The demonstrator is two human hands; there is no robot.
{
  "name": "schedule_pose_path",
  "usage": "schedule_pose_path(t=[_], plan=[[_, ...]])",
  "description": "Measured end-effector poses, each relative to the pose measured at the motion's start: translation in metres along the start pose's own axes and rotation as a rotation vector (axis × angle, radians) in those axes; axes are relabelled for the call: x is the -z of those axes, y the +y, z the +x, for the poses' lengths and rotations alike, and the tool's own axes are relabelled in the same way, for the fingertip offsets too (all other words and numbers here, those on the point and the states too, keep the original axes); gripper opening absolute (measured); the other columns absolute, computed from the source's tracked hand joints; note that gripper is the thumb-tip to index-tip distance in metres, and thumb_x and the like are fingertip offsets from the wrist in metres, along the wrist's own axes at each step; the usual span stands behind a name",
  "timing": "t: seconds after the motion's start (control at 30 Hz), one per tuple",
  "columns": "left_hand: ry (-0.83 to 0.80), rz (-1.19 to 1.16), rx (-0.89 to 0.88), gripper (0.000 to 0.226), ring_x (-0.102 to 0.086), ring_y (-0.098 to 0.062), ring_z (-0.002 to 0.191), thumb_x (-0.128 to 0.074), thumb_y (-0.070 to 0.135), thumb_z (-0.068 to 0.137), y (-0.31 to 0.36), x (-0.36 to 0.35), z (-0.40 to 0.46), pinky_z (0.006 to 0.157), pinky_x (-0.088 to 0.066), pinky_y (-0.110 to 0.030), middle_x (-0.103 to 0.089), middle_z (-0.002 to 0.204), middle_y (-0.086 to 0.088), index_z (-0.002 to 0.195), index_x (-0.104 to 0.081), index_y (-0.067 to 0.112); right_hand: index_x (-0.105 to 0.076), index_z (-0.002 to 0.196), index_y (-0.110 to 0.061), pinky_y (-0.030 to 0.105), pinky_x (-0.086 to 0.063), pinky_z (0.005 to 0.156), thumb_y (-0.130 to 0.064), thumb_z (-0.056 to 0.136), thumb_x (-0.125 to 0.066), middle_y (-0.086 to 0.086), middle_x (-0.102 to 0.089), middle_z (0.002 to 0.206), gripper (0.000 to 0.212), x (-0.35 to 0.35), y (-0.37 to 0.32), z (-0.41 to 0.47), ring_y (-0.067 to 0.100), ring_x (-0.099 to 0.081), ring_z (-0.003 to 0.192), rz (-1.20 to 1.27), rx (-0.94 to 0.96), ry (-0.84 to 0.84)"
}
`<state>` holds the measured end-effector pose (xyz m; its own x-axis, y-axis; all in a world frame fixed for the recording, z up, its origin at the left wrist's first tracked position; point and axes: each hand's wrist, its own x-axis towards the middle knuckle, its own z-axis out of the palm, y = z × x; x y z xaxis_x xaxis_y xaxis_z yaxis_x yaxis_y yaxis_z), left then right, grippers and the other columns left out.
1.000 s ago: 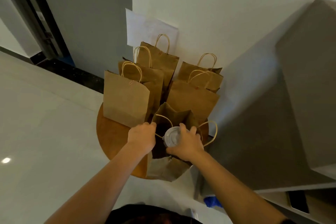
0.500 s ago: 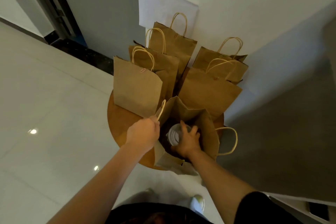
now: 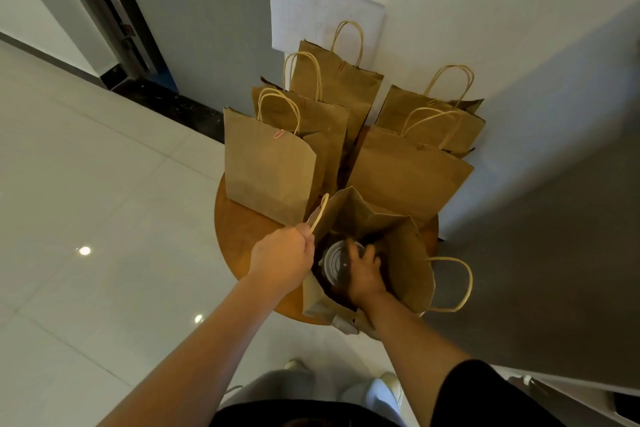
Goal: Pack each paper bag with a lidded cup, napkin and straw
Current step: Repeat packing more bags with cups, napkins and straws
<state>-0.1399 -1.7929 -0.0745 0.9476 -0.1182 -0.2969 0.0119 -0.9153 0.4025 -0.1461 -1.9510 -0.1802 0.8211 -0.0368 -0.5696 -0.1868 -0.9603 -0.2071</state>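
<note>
Pale floor tiles are surrounding a small round tabletop [image 3: 239, 236] crowded with brown bags. At six o'clock on it, the open paper bag [image 3: 405, 253] is being held wide: the left hand [image 3: 282, 262] is pinching its handle [image 3: 319, 213], while the right hand [image 3: 363, 276] is curling around the lidded cup [image 3: 334, 263] inside the mouth. Best to lower the cup level onto the bag's floor before letting go, I'd judge.

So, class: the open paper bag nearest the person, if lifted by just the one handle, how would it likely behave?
The open bag would probably sag and tilt: its walls are thin, creased paper. With the lidded cup inside, weight would likely hang low. The left hand grips only one handle, so the mouth may skew.
</note>
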Motion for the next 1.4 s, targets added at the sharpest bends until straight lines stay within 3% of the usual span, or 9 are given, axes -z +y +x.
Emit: schedule_pose_path(t=[0.3, 0.4, 0.5, 0.7, 0.83, 1.0, 1.13, 1.2, 1.4], plan=[[-0.014, -0.067, -0.019, 0.023, -0.061, -0.011, 0.078, -0.039, 0.030, 0.100, 0.000, 0.005, -0.006, 0.071, -0.051, -0.021, -0.061, 0.086, 0.003, 0.104, -0.058, 0.019, -0.002, 0.147, -0.027, 0.049, -0.028, 0.111, -0.047, 0.080, -0.066, 0.014, -0.005, 0.150, 0.095, 0.015, -0.010, 0.004, 0.041, -0.014, 0.138, 0.056, -0.061, -0.072], [0.039, -0.053, -0.052, 0.015, -0.059, -0.009, 0.080, -0.044, 0.030, 0.098, 0.012, 0.017, -0.009, 0.067, -0.043, -0.017, -0.062, 0.089, 0.004, 0.098, -0.057, 0.022, -0.010, 0.147, -0.024, 0.048, -0.032, 0.109, -0.030, 0.089, -0.060, 0.015, -0.016, 0.148, 0.077, 0.046, -0.016, -0.010, 0.038, -0.025, 0.134, 0.116, 0.006, 0.007], [0.096, 0.022, -0.090, 0.017, -0.057, -0.008, 0.073, -0.045, 0.033, 0.098, 0.033, 0.035, -0.016, 0.060, -0.040, -0.016, -0.057, 0.077, 0.007, 0.086, -0.051, 0.023, -0.025, 0.143, -0.017, 0.043, -0.040, 0.103, -0.026, 0.092, -0.055, 0.014, -0.033, 0.143, 0.059, 0.082, -0.022, -0.040, 0.034, -0.040, 0.127, 0.232, 0.104, 0.103], [0.328, 0.094, -0.247, 0.021, -0.055, -0.011, 0.076, -0.047, 0.035, 0.096, 0.107, 0.074, -0.061, 0.065, -0.045, -0.025, -0.059, 0.085, 0.004, 0.103, -0.059, 0.020, -0.051, 0.123, -0.011, 0.029, -0.047, 0.076, -0.031, 0.094, -0.052, 0.007, -0.060, 0.114, 0.035, 0.146, -0.002, -0.136, 0.021, -0.057, 0.099, 0.288, 0.299, 0.271], [0.392, 0.040, -0.411, 0.022, -0.057, -0.011, 0.079, -0.047, 0.037, 0.096, 0.179, 0.073, -0.110, 0.068, -0.048, -0.026, -0.062, 0.090, 0.005, 0.107, -0.059, 0.021, -0.056, 0.112, -0.015, 0.018, -0.038, 0.057, -0.030, 0.094, -0.052, -0.001, -0.059, 0.093, 0.025, 0.170, 0.047, -0.217, 0.012, -0.051, 0.077, 0.333, 0.306, 0.442], [0.403, 0.011, -0.583, 0.020, -0.057, -0.014, 0.080, -0.047, 0.037, 0.095, 0.272, 0.037, -0.171, 0.069, -0.048, -0.030, -0.062, 0.090, 0.003, 0.100, -0.060, 0.021, -0.056, 0.118, -0.015, 0.029, -0.048, 0.080, -0.031, 0.092, -0.053, 0.002, -0.062, 0.105, 0.031, 0.174, 0.142, -0.320, 0.019, -0.059, 0.095, 0.373, 0.144, 0.568], [0.329, 0.010, -0.703, 0.020, -0.055, -0.015, 0.076, -0.047, 0.036, 0.095, 0.340, 0.000, -0.209, 0.064, -0.044, -0.030, -0.059, 0.083, 0.002, 0.093, -0.059, 0.020, -0.058, 0.114, -0.017, 0.033, -0.052, 0.081, -0.030, 0.091, -0.055, 0.000, -0.063, 0.101, 0.026, 0.172, 0.224, -0.385, 0.017, -0.060, 0.092, 0.414, -0.011, 0.646], [0.291, 0.015, -0.723, 0.020, -0.055, -0.015, 0.074, -0.047, 0.035, 0.095, 0.373, -0.016, -0.224, 0.061, -0.041, -0.029, -0.060, 0.081, 0.002, 0.093, -0.059, 0.019, -0.058, 0.113, -0.019, 0.027, -0.050, 0.078, -0.032, 0.091, -0.056, -0.003, -0.062, 0.099, 0.025, 0.170, 0.262, -0.409, 0.013, -0.059, 0.089, 0.438, -0.081, 0.707], [0.063, -0.008, -0.787, 0.014, -0.058, -0.016, 0.082, -0.049, 0.032, 0.095, 0.462, -0.055, -0.249, 0.072, -0.050, -0.033, -0.061, 0.091, 0.002, 0.096, -0.058, 0.021, -0.054, 0.126, -0.017, 0.023, -0.043, 0.085, -0.031, 0.092, -0.056, -0.001, -0.060, 0.119, 0.037, 0.174, 0.352, -0.454, 0.012, -0.056, 0.105, 0.511, -0.218, 0.851]])
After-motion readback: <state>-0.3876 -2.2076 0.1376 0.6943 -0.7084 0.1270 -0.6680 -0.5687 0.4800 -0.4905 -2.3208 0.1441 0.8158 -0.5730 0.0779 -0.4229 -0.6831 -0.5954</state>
